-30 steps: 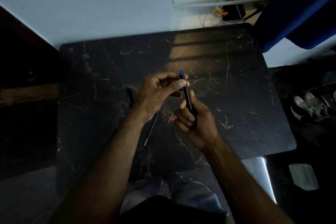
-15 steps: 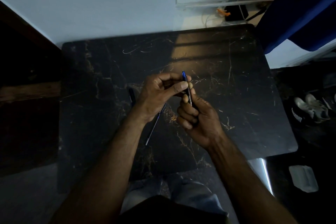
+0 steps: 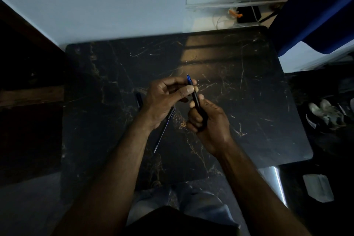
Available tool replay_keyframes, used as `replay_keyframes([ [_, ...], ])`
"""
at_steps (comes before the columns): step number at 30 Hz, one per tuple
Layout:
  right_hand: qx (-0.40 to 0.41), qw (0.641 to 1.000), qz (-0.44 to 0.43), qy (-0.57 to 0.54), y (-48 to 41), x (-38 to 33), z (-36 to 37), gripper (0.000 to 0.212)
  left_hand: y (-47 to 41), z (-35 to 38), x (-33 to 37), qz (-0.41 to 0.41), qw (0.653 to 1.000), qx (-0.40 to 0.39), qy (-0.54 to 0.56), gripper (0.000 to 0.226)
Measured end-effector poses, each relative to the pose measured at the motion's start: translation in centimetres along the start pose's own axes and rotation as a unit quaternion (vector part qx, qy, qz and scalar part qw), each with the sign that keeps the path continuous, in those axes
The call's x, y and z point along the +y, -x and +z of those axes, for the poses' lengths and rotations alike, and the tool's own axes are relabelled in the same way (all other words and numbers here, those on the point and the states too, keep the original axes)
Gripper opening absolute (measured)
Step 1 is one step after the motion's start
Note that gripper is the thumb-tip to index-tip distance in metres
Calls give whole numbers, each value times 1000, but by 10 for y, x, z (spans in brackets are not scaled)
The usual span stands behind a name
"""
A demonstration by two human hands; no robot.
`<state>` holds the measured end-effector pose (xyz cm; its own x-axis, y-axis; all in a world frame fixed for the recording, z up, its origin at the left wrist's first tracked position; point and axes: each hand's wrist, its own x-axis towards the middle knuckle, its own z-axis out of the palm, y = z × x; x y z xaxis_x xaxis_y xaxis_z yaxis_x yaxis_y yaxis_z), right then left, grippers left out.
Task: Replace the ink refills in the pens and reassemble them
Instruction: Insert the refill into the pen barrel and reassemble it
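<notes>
My right hand (image 3: 207, 120) grips the dark barrel of a pen (image 3: 197, 101), held upright above the black marble table (image 3: 249, 92). My left hand (image 3: 166, 97) pinches the pen's blue tip section (image 3: 189, 79) between thumb and fingers. A thin ink refill (image 3: 162, 134) lies slanted on the table under my left wrist. Another dark pen part (image 3: 138, 98) lies on the table just left of my left hand, partly hidden by it.
The table's far edge meets a pale wall. A blue curtain (image 3: 316, 15) hangs at the upper right. Shoes (image 3: 325, 113) sit on the floor right of the table, and a pale flat object (image 3: 318, 188) lies on the floor at the lower right.
The two hands have stayed together on the pen; the left fingers have shifted slightly on the blue tip. The refill on the table has not moved.
</notes>
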<state>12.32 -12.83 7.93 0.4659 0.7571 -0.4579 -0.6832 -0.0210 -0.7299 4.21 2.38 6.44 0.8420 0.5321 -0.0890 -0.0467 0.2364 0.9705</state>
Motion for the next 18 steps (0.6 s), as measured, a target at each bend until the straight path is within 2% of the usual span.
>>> replay_keyframes([
  [2, 30, 997, -31, 61, 1, 1, -1, 37, 2, 0, -1, 5, 1000, 6, -17, 17],
  [5, 51, 992, -76, 92, 1, 4, 3, 14, 1, 1, -2, -1, 1000, 10, -17, 16],
  [10, -34, 997, -13, -66, 1, 7, 10, 37, -1, 1, -1, -8, 998, -25, 51, 17],
  [13, -85, 986, 40, -141, 3, 5, 10, 39, 0, 0, -2, -11, 996, -45, 73, 17],
  [15, -70, 993, 33, -94, 2, 4, 9, 42, 1, -3, -4, -8, 998, -28, 51, 17],
  [18, -8, 999, -20, 30, 2, 2, 12, 35, 2, -6, -6, 6, 1000, -11, 21, 20],
])
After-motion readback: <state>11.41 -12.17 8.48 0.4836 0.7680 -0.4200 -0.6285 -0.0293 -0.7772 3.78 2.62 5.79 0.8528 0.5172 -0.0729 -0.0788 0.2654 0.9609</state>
